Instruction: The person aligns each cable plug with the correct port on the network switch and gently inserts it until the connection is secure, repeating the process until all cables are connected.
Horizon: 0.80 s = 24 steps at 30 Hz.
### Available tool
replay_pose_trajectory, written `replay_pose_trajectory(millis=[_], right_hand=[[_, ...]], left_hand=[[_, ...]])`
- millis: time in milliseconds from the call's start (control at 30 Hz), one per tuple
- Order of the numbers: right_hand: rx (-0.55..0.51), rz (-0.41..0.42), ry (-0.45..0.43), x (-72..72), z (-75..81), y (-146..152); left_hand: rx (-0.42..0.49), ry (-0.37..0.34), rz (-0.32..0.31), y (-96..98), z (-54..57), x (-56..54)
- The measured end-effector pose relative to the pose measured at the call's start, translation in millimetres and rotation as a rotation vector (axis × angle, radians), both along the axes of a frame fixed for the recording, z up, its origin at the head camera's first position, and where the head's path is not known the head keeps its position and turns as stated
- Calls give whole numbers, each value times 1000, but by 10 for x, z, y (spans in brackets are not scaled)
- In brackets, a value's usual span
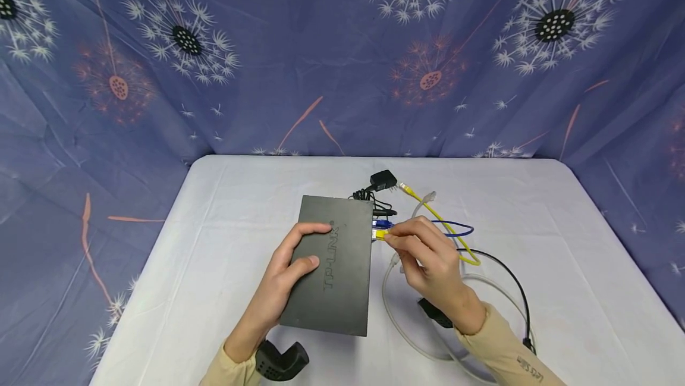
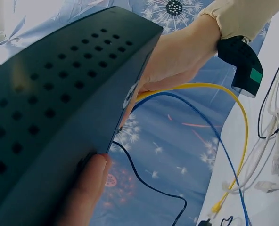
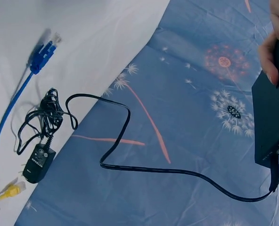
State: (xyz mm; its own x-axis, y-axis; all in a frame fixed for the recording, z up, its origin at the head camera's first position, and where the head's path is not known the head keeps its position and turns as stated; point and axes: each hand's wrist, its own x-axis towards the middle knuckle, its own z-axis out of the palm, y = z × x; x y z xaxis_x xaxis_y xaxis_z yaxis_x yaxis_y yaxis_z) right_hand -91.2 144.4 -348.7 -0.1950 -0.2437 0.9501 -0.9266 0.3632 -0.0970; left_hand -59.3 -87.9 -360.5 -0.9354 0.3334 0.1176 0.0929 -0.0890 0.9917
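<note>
A dark grey TP-LINK network switch (image 1: pixel 345 279) is held over the table by my left hand (image 1: pixel 283 276). The thumb and index finger lie on its top face, and one finger (image 2: pixel 90 186) shows along its edge in the left wrist view. My right hand (image 1: pixel 436 258) pinches the yellow network cable's plug (image 1: pixel 380 235) at the switch's right side. Directly beside that plug, a blue network cable's plug (image 1: pixel 383 223) sits at the same side. A black power cord (image 3: pixel 163 170) runs from the switch's corner in the right wrist view.
Behind the switch lies a black power adapter (image 1: pixel 383 180) with bundled cord. The yellow cable's other plug (image 1: pixel 405 187) rests near it, with a loose blue plug (image 3: pixel 43 56) nearby. Grey cables (image 1: pixel 387 308) and a black cable (image 1: pixel 516 282) spread across the right. A patterned curtain (image 1: pixel 321 47) hangs behind the table.
</note>
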Motion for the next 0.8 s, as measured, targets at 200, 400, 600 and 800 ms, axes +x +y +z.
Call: replay_pose_trajectory(millis=[200,400,600,800], right_hand=[[0,-5,7,-1,-5,-3],[-14,-16,23,0,-4,-3],[-19,-27,13,-1,-14,2],[-14,-32,1,-15,-9,26]], left_hand=[[14,-43,-25,9,2,4],[12,-52,-40,30,6,5],[-8,-34,-31,51,2,3],[-29,15,-22,66,3,-14]])
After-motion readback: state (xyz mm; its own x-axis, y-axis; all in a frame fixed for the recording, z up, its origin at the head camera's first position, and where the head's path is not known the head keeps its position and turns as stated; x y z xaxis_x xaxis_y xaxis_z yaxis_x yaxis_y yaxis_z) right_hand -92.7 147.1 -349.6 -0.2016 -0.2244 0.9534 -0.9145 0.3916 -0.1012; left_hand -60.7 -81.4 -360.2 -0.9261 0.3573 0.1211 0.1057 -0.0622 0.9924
